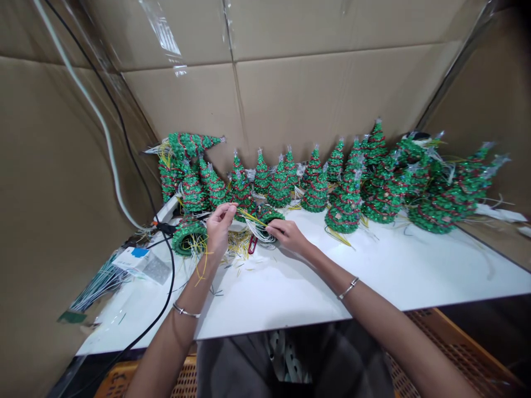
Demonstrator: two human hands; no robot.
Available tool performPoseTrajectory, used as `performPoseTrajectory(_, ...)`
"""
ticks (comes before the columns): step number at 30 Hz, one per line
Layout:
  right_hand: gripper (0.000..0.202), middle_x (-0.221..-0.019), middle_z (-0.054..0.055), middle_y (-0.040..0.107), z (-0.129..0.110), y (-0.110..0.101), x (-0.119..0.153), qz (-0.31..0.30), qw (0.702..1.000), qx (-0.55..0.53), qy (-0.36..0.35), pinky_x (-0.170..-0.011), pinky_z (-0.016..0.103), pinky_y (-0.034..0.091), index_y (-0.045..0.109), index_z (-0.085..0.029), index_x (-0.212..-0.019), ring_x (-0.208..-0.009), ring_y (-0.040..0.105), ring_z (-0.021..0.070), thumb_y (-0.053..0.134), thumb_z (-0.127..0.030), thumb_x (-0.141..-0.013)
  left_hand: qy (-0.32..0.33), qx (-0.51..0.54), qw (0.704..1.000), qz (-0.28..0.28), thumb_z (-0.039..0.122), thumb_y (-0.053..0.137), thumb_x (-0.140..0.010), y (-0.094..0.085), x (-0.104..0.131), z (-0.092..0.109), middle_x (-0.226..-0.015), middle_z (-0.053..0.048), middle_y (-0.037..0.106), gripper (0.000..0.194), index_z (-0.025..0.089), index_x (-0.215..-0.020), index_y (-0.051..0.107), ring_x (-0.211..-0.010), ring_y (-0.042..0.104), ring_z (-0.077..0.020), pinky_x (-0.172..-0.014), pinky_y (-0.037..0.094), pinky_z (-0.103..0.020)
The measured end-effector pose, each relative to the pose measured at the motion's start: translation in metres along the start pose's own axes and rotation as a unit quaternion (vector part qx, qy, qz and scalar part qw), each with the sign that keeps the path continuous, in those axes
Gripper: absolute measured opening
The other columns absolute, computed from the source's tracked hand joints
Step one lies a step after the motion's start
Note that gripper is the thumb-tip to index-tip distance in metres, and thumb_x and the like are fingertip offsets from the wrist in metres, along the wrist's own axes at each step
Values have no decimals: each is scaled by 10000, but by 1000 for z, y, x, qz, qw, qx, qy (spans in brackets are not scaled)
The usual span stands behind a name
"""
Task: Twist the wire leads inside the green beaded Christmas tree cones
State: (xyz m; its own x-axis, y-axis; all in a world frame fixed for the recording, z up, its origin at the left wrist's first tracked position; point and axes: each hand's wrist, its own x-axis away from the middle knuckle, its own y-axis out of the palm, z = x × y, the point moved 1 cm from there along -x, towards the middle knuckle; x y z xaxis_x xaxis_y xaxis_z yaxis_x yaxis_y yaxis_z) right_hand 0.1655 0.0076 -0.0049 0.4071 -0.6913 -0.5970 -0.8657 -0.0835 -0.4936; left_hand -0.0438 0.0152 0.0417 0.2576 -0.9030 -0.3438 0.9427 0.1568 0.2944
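Note:
My left hand [220, 225] is closed in a pinch on the ends of yellow wires [252, 218]. A looped bundle of white wires [260, 232] hangs just below them. My right hand [287, 234] pinches the same wires farther along, by the open base of a small green tinsel Christmas tree [272, 216] lying on its side. Right below the wires lies a red-handled tool [252, 244], its kind unclear. Another tinsel tree [182, 239] rests beside my left wrist with its hollow base facing me.
Many tinsel trees [279, 185] stand along the back of the white table [265, 298]. Yellow wire scraps [237, 249] litter the middle. A black cable [172, 271] crosses the left side, near a clear plastic bag [155, 268] and bundled wires [97, 284]. Orange crates [460, 348] sit below.

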Motion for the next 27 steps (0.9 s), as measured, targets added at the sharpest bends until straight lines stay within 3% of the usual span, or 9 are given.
performPoseTrajectory(3,333,-698,1,529,0,-1,0,-1,1000,6,-6,-639,236,358,570,-173,-726,-653,485,118,460,-338,-993,-8,27,1000,-13,405,847,-615,-2,-2,-1,-716,11,591,319,165,-786,727,-499,365,-32,-443,254,-188)
performPoseTrajectory(6,341,-691,1,521,1,-2,0,-2,1000,9,-14,-634,238,356,559,-174,-715,-649,481,119,454,-338,-995,-51,52,997,5,395,899,-519,-4,-4,-4,-603,49,513,384,152,-736,697,-472,332,-23,-435,223,-182)
performPoseTrajectory(10,347,-692,4,524,1,-3,0,-6,1000,10,-23,-636,243,358,553,-177,-715,-653,486,123,446,-349,-997,-72,65,995,30,384,928,-442,-5,-5,-6,-618,49,530,438,136,-701,675,-480,335,-16,-444,222,-184)
performPoseTrajectory(16,342,-680,3,516,-1,-5,0,-13,999,3,-38,-631,245,360,549,-180,-718,-642,479,124,445,-348,-998,-91,72,992,52,385,917,-465,-1,-3,-8,-543,67,483,425,135,-684,652,-466,324,-22,-450,208,-198)
performPoseTrajectory(27,342,-671,-3,519,-1,-6,1,-13,999,-5,-28,-631,240,364,543,-179,-713,-634,487,119,447,-343,-998,-118,55,991,24,415,918,-456,4,-3,2,-510,64,487,456,130,-712,670,-478,392,-37,-462,255,-183)
